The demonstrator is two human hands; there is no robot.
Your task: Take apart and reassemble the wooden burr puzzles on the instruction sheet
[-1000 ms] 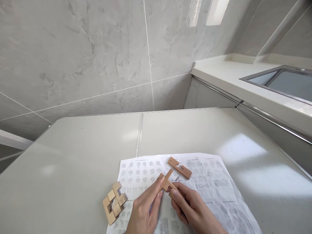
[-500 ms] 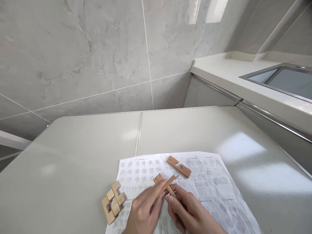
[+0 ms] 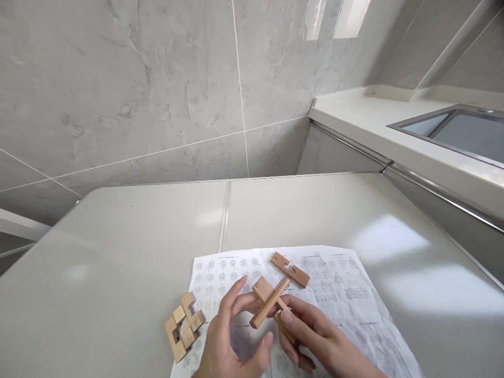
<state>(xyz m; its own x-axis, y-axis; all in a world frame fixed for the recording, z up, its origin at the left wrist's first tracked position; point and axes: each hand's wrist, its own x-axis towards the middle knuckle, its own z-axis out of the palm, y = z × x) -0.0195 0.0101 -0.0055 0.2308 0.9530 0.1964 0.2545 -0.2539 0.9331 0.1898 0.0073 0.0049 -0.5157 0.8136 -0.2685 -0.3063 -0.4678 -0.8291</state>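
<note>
Wooden puzzle pieces, crossed through one another, are gripped between the thumb and fingers of my right hand. One flat piece carries dark marks at its end, and a narrow bar lies across it. My left hand is open just left of them, thumb and index finger spread apart. Some of its fingertips reach behind the crossed pieces; whether they touch is hidden. Beyond my hands a notched wooden piece lies flat on the printed sheet.
A pale wooden block puzzle sits at the sheet's left edge. The pale table has a seam running away from me. A counter with a sink stands at the right, and a grey tiled wall rises behind.
My left hand has let go of the crossed pieces and spread its fingers. The narrow bar is turned, showing more of its length. My right hand keeps its hold.
</note>
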